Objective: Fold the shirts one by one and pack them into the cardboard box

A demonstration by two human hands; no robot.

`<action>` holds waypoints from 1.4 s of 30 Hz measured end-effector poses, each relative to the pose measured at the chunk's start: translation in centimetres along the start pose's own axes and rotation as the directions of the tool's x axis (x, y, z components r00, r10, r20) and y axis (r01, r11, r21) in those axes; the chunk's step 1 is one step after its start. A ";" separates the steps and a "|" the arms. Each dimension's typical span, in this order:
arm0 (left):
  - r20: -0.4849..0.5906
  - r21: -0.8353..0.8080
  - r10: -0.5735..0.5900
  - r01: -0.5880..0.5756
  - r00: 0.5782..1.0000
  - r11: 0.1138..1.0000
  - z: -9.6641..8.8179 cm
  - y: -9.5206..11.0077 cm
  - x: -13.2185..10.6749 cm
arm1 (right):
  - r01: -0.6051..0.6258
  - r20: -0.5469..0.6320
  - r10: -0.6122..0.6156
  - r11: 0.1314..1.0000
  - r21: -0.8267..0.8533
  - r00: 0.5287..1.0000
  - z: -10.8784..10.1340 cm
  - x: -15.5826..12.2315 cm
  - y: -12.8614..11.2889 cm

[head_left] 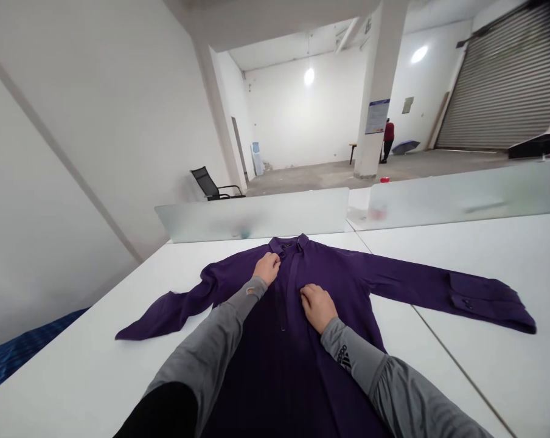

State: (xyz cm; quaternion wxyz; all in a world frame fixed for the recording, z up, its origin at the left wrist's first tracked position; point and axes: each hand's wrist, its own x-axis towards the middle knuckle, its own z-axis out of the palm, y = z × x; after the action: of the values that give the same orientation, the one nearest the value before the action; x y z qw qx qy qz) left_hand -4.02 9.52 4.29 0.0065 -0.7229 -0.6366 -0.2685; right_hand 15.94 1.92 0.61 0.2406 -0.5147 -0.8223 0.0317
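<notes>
A purple long-sleeved shirt [393, 283] lies face up on the white table [74, 365], sleeves spread left and right, collar at the far side. My left hand [266, 267] is closed near the collar, pinching the fabric by the button placket. My right hand [318, 306] rests on the chest of the shirt just right of the placket, fingers curled and pressed on the cloth. Both arms wear grey sleeves.
Frosted glass dividers [257, 216] stand along the table's far edge. A black office chair [210, 184] sits beyond them by the wall. A person in a red top [387, 139] stands far back near a pillar. A roller shutter [507, 85] is at the right.
</notes>
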 end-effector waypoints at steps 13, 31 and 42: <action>0.137 -0.047 -0.393 0.402 0.909 0.914 4.3 -1.7 8.5 | -0.029 0.040 0.026 0.998 0.059 0.999 0.0 0.1 0.0; -0.010 -0.160 -0.239 0.235 0.971 0.959 6.5 0.9 7.3 | -0.053 0.018 0.052 0.994 0.091 0.999 0.1 0.2 0.1; 0.102 -0.099 -0.241 0.251 0.965 0.963 8.8 3.4 9.0 | -0.024 0.047 0.020 0.996 0.087 0.999 -0.1 0.1 0.0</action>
State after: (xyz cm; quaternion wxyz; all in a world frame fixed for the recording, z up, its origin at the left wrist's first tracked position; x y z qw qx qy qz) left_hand 2.90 20.23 1.48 -0.0954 -0.6488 -0.7052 -0.2696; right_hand 15.97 1.93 0.76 0.2433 -0.5117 -0.8199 0.0822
